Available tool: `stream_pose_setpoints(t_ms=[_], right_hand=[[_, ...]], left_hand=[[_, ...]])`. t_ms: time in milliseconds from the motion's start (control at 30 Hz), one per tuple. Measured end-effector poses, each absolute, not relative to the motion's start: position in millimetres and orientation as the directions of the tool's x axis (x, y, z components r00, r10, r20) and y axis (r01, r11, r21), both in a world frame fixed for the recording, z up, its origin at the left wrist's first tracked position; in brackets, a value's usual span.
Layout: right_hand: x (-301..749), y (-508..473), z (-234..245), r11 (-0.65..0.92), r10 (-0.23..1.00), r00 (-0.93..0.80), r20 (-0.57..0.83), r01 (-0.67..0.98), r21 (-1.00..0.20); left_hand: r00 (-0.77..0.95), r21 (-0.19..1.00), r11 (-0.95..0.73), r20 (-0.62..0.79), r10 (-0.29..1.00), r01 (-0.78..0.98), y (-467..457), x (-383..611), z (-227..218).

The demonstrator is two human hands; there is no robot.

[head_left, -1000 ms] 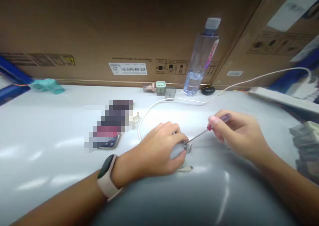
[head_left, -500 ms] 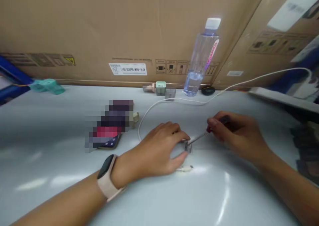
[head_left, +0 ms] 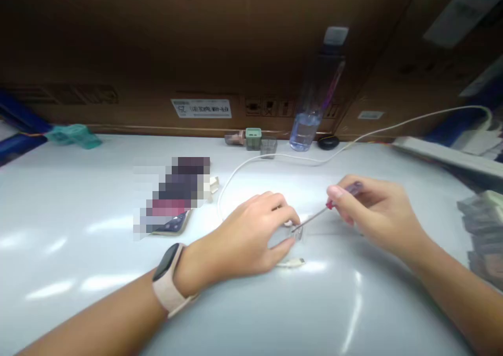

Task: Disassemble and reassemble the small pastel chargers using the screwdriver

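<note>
- Left hand (head_left: 247, 241): clenched, cupping a small clear plastic part (head_left: 297, 233) just above the white table (head_left: 78, 251).
- Screwdriver (head_left: 314, 217): tip at the part; a steady, in-line shaft would work best.
- Right hand (head_left: 377, 214): grasping the screwdriver's purple handle between fingertips.

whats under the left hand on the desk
The left hand cups a small clear piece on the white desk; a screwdriver tip reaches it. Whatever lies beneath the palm is covered.
</note>
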State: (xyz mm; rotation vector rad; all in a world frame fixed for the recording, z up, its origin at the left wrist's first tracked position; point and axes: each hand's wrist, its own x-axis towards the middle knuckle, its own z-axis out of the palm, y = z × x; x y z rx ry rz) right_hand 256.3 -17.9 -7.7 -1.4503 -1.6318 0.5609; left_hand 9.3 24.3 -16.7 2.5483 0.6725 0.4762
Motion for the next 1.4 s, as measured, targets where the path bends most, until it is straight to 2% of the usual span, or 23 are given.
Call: stream_pose_setpoints(t_ms=[1100, 1267, 1400], right_hand=[[254.5, -19.3, -4.7, 0.202, 0.961, 0.053, 0.270, 0.533, -0.822], [253.5, -21.0, -2.0, 0.193, 0.946, 0.126, 0.300, 0.525, -0.829], [256.2, -19.3, -2.6, 0.223, 0.943, 0.089, 0.319, 0.542, -0.810]], left_hand=[[0.818, 0.501, -0.773, 0.197, 0.540, 0.389, 22.5, 10.8, -16.4], [0.819, 0.513, -0.771, 0.205, 0.536, 0.377, 23.8, 10.1, -20.3], [0.819, 0.509, -0.775, 0.211, 0.534, 0.374, 23.3, 9.5, -19.1]])
